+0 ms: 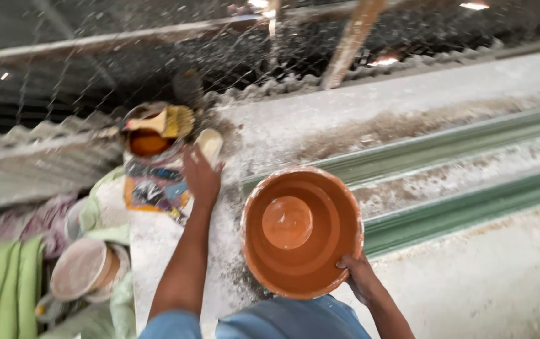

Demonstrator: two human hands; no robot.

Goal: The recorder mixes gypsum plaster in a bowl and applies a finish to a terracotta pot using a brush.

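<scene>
Right hand grips the bowl rim at five o'clock; left hand closes around a pale cup near the paint tin at eleven.

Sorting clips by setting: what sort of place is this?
Probably a rough outdoor painting spot: a round orange clay pot, an open tin of orange paint with a yellow-bristled brush across it, and wire mesh fencing.

The clay pot held at its rim looks like terracotta, matt orange inside, with whitish smears along the lip. The ledge beneath is rough, dusty grey-white masonry; its green bands look painted and slightly smooth. The paint tin appears metal, holding glossy orange liquid. The brush has a wooden handle and pale bristles. Green cloth at the left looks soft and creased.
</scene>
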